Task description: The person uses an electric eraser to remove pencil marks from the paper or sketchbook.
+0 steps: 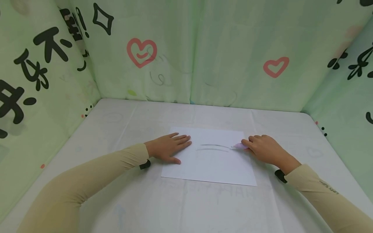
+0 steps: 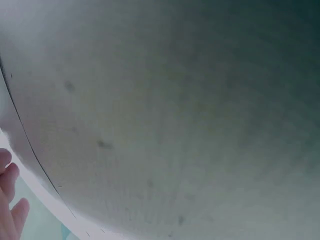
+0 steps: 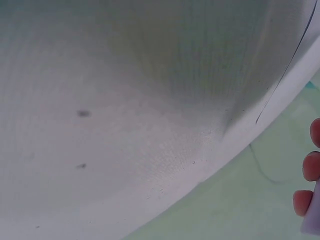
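Note:
A sheet of white paper [image 1: 209, 168] lies on the table, with two thin grey curved lines [image 1: 215, 145] across its upper middle. My left hand [image 1: 169, 147] rests palm down on the paper's left part, its fingers spread straight and its thumb apart. At the paper's right side, my right hand [image 1: 265, 149] grips a light purple pen [image 1: 240, 146] whose thin tip points left, at the right end of the lines. Fingertips curled round the pen [image 3: 312, 215] show at the right edge of the right wrist view. Only a few left fingertips [image 2: 19, 215] appear in the left wrist view.
A white cloth [image 1: 140, 200] covers the table. Pale green curtains [image 1: 233, 64] with hearts and black characters enclose it at the back and both sides. Black bands [image 1: 280, 176] sit at both wrists, below beige sleeves [image 1: 110, 171].

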### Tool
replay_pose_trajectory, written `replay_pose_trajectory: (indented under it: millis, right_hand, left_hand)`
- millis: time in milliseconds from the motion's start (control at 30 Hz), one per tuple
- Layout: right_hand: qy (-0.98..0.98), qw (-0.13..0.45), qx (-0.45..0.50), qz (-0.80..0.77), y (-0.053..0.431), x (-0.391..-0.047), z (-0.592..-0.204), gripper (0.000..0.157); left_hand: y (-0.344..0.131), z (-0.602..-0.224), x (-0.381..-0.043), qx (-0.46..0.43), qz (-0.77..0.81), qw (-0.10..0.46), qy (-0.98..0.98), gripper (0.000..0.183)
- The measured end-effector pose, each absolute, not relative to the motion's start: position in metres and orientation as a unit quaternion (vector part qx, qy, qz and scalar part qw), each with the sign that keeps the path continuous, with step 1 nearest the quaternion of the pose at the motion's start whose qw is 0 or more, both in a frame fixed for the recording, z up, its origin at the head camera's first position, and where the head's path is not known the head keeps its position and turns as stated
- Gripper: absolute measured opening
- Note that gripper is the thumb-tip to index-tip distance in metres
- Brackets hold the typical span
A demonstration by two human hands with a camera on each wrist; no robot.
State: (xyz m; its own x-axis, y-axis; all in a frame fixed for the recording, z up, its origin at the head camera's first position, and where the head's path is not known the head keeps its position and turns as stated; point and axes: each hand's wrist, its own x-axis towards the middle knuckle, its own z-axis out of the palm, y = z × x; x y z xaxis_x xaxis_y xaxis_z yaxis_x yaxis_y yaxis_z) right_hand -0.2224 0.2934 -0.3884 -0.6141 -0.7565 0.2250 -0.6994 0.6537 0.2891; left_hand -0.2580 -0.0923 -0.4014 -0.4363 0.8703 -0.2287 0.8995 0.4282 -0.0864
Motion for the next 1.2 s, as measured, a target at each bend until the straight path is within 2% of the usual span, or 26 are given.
replay_pose_trajectory:
  millis: [367,600,867,1200]
  right_hand:
    - [-0.899,0.154,0.401,-0.085,0.295,-0.223,-0.386,0.025]
    - [-0.89,0.169,0.416,-0.078,0.2978,-0.2237,-0.3864,0.029]
    - [-0.893,0.157,0.415,-0.076,0.2964,-0.2221,-0.3855,0.024]
    - [-0.887,0.163,0.425,-0.081,0.2937,-0.2251,-0.3888,0.026]
  left_hand:
    - [-0.0976,-0.4033,-0.2585,0.523,-0.079,0.099,0.843,0.087]
    - [-0.0997,-0.4042,-0.2594,0.532,-0.079,0.096,0.838,0.088]
    - [-0.1023,-0.4056,-0.2601,0.533,-0.077,0.1,0.837,0.089]
    - [-0.1024,-0.406,-0.2591,0.534,-0.067,0.097,0.837,0.088]
